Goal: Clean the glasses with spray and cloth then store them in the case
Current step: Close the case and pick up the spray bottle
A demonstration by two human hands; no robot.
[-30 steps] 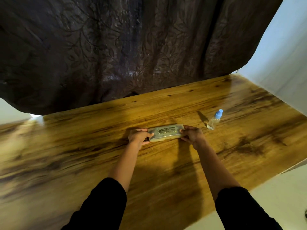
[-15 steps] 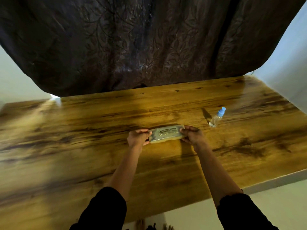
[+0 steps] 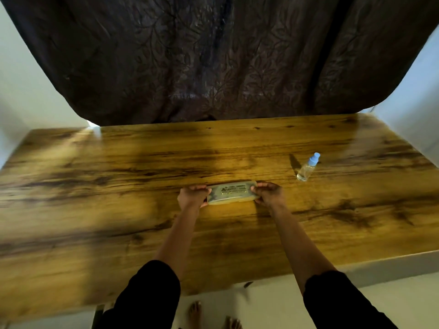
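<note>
Here we face a dark curtain (image 3: 213,55) with a leaf pattern, which hangs behind a wood-grain desk (image 3: 95,186). Our two forearms, in black sleeves (image 3: 152,298), reach forward over the near edge of the desk.

The case (image 3: 231,193) lies flat on the desk, near the middle, with its lid down and its printed face up. Its long axis runs left to right, roughly parallel to the near edge of the desk, so that one short end points toward each of our hands.

Our left hand (image 3: 191,197) grips the left end of the case, fingers curled round it. Our right hand (image 3: 269,194) grips the right end in the same manner.

The spray bottle (image 3: 307,167) stands on its base, apart from the case, to the right and farther back. Its body is clear and its blue cap is uppermost.
</note>
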